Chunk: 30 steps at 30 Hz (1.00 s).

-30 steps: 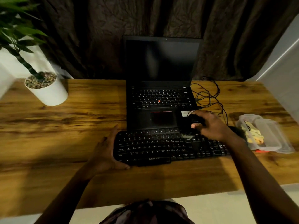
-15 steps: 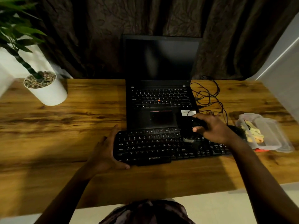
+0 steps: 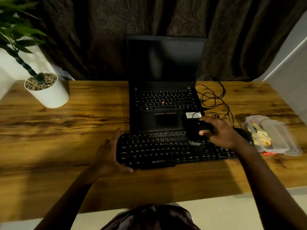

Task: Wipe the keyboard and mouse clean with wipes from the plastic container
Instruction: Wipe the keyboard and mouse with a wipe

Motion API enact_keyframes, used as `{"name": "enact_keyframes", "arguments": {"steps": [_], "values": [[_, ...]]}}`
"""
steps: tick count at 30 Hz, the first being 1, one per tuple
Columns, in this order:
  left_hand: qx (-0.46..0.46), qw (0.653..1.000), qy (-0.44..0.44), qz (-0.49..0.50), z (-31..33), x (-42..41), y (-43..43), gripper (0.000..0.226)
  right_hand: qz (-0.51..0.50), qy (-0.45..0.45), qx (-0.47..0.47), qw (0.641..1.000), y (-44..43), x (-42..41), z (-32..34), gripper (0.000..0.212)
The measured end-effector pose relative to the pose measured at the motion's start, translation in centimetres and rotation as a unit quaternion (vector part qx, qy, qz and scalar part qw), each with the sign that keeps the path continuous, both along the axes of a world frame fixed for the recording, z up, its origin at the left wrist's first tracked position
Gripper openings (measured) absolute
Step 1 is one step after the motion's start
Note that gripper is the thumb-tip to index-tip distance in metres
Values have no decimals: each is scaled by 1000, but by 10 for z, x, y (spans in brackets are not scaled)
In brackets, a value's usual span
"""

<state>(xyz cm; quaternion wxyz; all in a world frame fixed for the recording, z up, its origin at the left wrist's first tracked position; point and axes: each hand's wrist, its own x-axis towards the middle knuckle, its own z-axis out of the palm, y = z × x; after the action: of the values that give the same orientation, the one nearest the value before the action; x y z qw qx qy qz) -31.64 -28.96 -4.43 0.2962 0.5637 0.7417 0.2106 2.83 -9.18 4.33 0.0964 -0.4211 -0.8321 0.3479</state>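
Far left on the wooden desk (image 3: 83, 123) I see a white plant pot (image 3: 49, 97), well apart from everything else. Next comes the left hand (image 3: 108, 155) — its fingers lie straight against the left end of the black keyboard (image 3: 157, 151), thumb laid along the front edge, bracing rather than clutching. The keyboard sits flat on the desk, its back edge right at the front of an open laptop (image 3: 164, 100) with a dark screen. Over the keyboard's upper right part, the right hand (image 3: 221, 133) has thumb and fingers curled round a dark object (image 3: 203, 126) — I cannot tell whether that is the mouse. Black cables (image 3: 214, 97) lie tangled beside the laptop. Far right, the clear plastic container (image 3: 282, 138) rests on the desk near the keyboard's right end, with yellowish contents inside
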Motion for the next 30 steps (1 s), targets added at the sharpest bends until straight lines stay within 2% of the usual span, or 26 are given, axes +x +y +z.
{"name": "enact_keyframes", "arguments": {"steps": [6,10,21,26,30], "values": [[1,1000,-3,-4,-2,-2,-1,155,27,-11,32,999,-6,-18,-4,38],[2,1000,1,-3,-1,-2,0,156,75,23,37,996,-15,-36,-9,31],[-10,1000,0,3,-3,-3,0,156,29,-28,41,998,-1,-10,-5,36],[-11,1000,-1,2,0,0,0,157,65,-28,40,997,-11,-33,-14,44],[-15,1000,4,3,1,0,1,157,48,-2,39,998,-9,-28,-4,36]]}}
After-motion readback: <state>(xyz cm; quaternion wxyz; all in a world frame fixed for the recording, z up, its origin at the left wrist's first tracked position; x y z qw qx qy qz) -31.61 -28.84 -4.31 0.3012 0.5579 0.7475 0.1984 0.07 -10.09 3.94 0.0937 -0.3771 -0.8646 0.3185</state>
